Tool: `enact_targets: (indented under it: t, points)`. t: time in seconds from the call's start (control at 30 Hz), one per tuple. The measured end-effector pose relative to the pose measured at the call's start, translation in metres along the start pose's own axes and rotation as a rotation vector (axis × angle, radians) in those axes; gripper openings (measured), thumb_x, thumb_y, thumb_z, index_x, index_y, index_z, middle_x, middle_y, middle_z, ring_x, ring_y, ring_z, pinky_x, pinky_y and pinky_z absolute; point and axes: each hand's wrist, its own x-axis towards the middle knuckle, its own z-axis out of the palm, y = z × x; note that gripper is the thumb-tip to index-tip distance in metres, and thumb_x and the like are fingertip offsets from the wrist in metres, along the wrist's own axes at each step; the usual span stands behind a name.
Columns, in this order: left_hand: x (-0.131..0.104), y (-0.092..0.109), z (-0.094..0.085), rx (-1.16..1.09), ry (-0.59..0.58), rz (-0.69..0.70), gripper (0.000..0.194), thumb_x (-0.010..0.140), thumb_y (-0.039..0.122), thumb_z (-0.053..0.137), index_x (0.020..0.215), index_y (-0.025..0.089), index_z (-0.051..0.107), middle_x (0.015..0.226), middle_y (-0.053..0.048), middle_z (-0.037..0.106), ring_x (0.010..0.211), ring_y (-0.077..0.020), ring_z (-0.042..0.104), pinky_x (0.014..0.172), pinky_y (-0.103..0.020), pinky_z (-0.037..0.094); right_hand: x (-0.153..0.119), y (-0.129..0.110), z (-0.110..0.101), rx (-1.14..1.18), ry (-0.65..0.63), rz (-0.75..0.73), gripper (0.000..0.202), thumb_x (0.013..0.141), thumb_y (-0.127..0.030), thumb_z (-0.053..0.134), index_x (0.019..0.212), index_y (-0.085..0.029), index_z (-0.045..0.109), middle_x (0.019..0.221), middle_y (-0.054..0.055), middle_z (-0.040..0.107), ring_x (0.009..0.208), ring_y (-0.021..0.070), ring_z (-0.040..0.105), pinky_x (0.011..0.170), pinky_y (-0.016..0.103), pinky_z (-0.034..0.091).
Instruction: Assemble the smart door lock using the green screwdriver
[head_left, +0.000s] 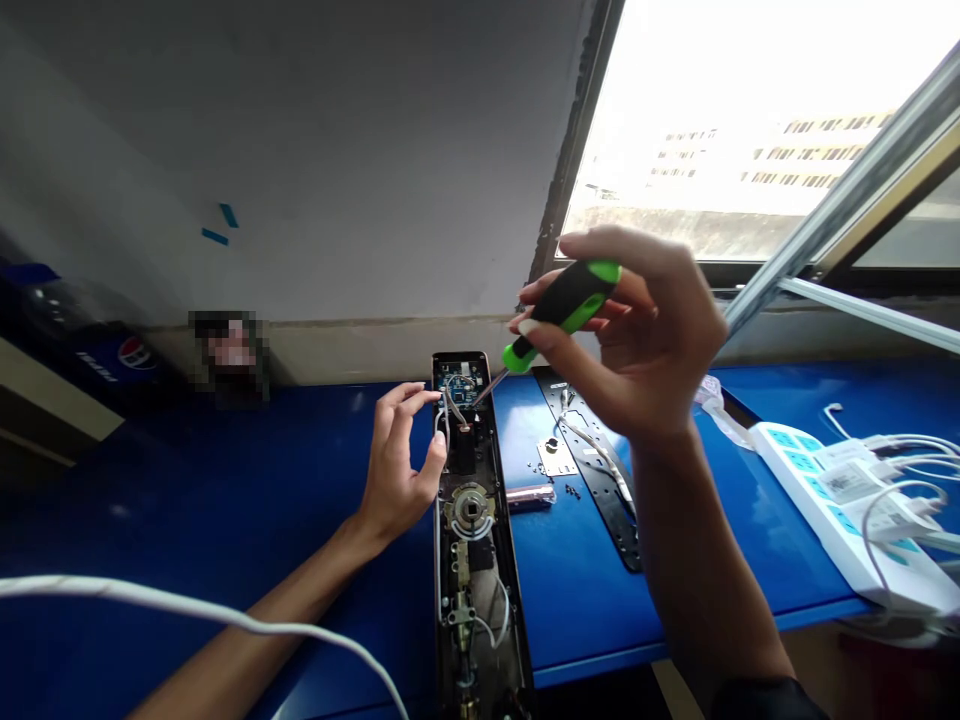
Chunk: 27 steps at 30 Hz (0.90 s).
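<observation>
A long black housing [504, 500] lies open on the blue table, with a blue circuit board [459, 385] at its far end and a round metal part [471, 508] nearer the middle. My right hand [626, 330] grips a green and black screwdriver [566, 305] above the housing; its shaft slants down to the board's right side. Whether the tip touches a screw is too small to tell. At the housing's left edge, beside the board and its wires, is my left hand [405, 455], fingers apart and holding nothing.
Right of the housing lie a black perforated plate [626, 535] with white wires, a small metal plate [556, 457], loose screws and a pinkish cylinder [531, 497]. A white power strip [817, 510] is farther right. A white cable [225, 612] crosses the lower left.
</observation>
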Motion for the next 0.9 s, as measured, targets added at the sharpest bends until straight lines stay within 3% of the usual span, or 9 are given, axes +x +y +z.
enact_targets:
  t: [0.07,0.17,0.23,0.3,0.4,0.63,0.83,0.9]
  points:
    - [0.009,0.012,-0.001,0.047,-0.025,0.133,0.034,0.095,0.015,0.059,0.128,0.021,0.062,0.139,-0.013,0.053,0.131,-0.0292,0.055,0.113,-0.052,0.051,0.003,0.004,-0.024,-0.046,-0.140,0.076,0.041,0.085,-0.024,0.080,0.123,-0.030,0.064,0.115,0.002,0.072,0.101,0.0222,0.076,0.077,0.035,0.069]
    - [0.022,0.032,0.005,0.046,-0.319,0.348,0.026,0.096,0.013,0.058,0.119,0.017,0.068,0.130,-0.013,0.063,0.129,-0.0286,0.058,0.110,-0.048,0.054,0.003,0.020,-0.048,-0.158,-0.460,0.296,0.033,0.084,-0.028,0.081,0.113,-0.023,0.067,0.095,0.001,0.073,0.079,0.0171,0.074,0.069,0.032,0.066]
    - [0.029,0.042,0.013,0.099,-0.452,0.445,0.023,0.097,0.015,0.058,0.114,0.015,0.072,0.124,-0.013,0.068,0.135,-0.0329,0.053,0.110,-0.051,0.054,0.000,0.034,-0.052,-0.165,-0.621,0.407,0.030,0.084,-0.029,0.082,0.109,-0.022,0.066,0.085,-0.001,0.071,0.065,0.0124,0.067,0.060,0.028,0.060]
    - [0.032,0.047,0.021,0.145,-0.520,0.474,0.021,0.097,0.017,0.059,0.111,0.015,0.075,0.117,-0.013,0.073,0.138,-0.0360,0.050,0.110,-0.056,0.054,-0.003,0.047,-0.048,-0.157,-0.679,0.452,0.031,0.083,-0.031,0.082,0.107,-0.022,0.065,0.081,-0.002,0.068,0.062,0.0102,0.061,0.055,0.026,0.054]
    - [0.034,0.047,0.027,0.163,-0.558,0.460,0.019,0.096,0.018,0.061,0.106,0.014,0.077,0.107,-0.012,0.076,0.136,-0.0362,0.052,0.110,-0.058,0.054,-0.008,0.061,-0.036,-0.074,-0.708,0.482,0.029,0.084,-0.027,0.079,0.108,-0.022,0.063,0.077,-0.004,0.064,0.059,0.0079,0.055,0.052,0.023,0.047]
    - [0.034,0.039,0.022,0.130,-0.522,0.433,0.019,0.095,0.018,0.061,0.101,0.017,0.078,0.105,-0.011,0.077,0.132,-0.0364,0.054,0.106,-0.057,0.057,-0.015,0.079,-0.024,-0.010,-0.729,0.476,0.030,0.084,-0.026,0.077,0.111,-0.021,0.063,0.086,-0.001,0.069,0.067,0.0102,0.061,0.061,0.025,0.053]
    - [0.040,0.029,0.011,0.050,-0.417,0.387,0.026,0.093,0.016,0.063,0.115,0.021,0.076,0.115,-0.011,0.073,0.127,-0.0331,0.056,0.102,-0.054,0.057,-0.012,0.075,-0.027,-0.061,-0.664,0.461,0.029,0.082,-0.026,0.078,0.107,-0.021,0.063,0.072,-0.007,0.056,0.058,0.0071,0.048,0.054,0.023,0.047]
    - [0.044,0.025,0.005,0.035,-0.385,0.368,0.030,0.092,0.014,0.062,0.118,0.021,0.075,0.114,-0.011,0.072,0.117,-0.0305,0.059,0.096,-0.050,0.059,-0.008,0.067,-0.029,-0.073,-0.598,0.428,0.029,0.083,-0.027,0.077,0.108,-0.022,0.064,0.072,-0.006,0.056,0.060,0.0081,0.051,0.055,0.024,0.050]
